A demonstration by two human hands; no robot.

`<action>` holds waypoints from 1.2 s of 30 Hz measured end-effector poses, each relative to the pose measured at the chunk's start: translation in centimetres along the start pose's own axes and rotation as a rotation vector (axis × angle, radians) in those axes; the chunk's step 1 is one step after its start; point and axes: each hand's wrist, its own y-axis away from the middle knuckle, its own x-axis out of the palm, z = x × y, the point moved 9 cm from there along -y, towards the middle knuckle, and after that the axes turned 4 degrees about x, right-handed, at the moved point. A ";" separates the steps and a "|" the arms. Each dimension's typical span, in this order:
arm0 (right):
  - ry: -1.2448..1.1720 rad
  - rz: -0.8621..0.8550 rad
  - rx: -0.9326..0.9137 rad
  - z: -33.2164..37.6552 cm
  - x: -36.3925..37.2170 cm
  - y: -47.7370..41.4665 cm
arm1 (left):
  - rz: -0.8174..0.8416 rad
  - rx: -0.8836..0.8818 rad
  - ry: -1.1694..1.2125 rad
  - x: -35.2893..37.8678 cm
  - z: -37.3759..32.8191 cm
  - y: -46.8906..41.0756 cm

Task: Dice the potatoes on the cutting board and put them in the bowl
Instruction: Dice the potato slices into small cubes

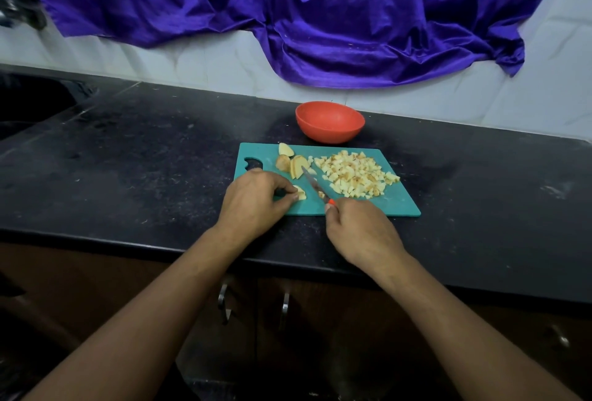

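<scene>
A teal cutting board (394, 202) lies on the black counter. A heap of diced potato (355, 176) covers its right half. Three larger potato wedges (293, 162) sit at its back left. My left hand (256, 197) pinches a small potato piece (300, 193) against the board near the front. My right hand (358, 231) grips a knife (315, 185) by its orange handle, the blade angled up and left towards the wedges, just right of the pinched piece. Behind the board stands a red bowl (330, 122), which looks empty.
The black counter (144, 157) runs wide to both sides, with a dark sink (28, 106) at the far left. A purple cloth (320, 16) hangs over the tiled wall behind. Cabinet doors with metal handles (224, 301) are below the counter's front edge.
</scene>
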 end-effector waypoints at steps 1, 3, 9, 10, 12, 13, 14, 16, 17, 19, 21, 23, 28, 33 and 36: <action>0.011 -0.001 0.002 0.1 0.0 0.1 | 0.004 -0.002 0.002 0.0 0.0 -0.1; 0.051 0.004 0.004 0.3 0.2 0.2 | 0.013 -0.008 0.002 0.0 0.0 -0.1; 0.114 0.032 -0.050 1.9 0.8 0.4 | -0.014 -0.021 -0.009 -0.2 0.1 0.3; 0.131 0.026 -0.073 2.2 0.7 0.4 | -0.026 -0.023 -0.010 -0.3 0.2 0.5; 0.159 0.013 -0.116 2.7 0.6 0.4 | -0.045 -0.026 -0.007 -0.6 0.4 0.7; 0.167 0.015 -0.133 2.7 0.6 0.3 | -0.051 -0.028 -0.002 -0.7 0.4 0.8; 0.168 0.023 -0.143 2.7 0.6 0.2 | -0.057 -0.030 0.003 -0.8 0.4 0.9; 0.140 0.041 -0.135 2.4 0.6 -0.2 | -0.067 -0.040 0.013 -0.9 0.4 0.9; 0.111 0.043 -0.118 2.1 0.5 -0.3 | -0.068 -0.049 0.023 -1.0 0.4 1.0; 0.068 0.030 -0.090 1.7 0.4 -0.2 | -0.065 -0.069 0.041 -1.0 0.5 1.0; 0.049 0.006 -0.089 1.8 0.1 0.3 | -0.061 -0.084 0.056 -1.2 0.6 0.9; 0.041 -0.014 -0.097 2.1 0.0 0.8 | -0.056 -0.103 0.081 -1.3 0.7 0.9; 0.103 -0.036 -0.122 2.9 0.3 1.3 | -0.036 -0.124 0.113 -1.2 0.8 0.9; 0.167 -0.053 -0.121 3.3 0.8 1.4 | -0.031 -0.133 0.156 -1.2 0.8 0.8; 0.221 -0.064 -0.122 3.7 0.9 1.4 | -0.028 -0.135 0.171 -1.3 0.7 0.9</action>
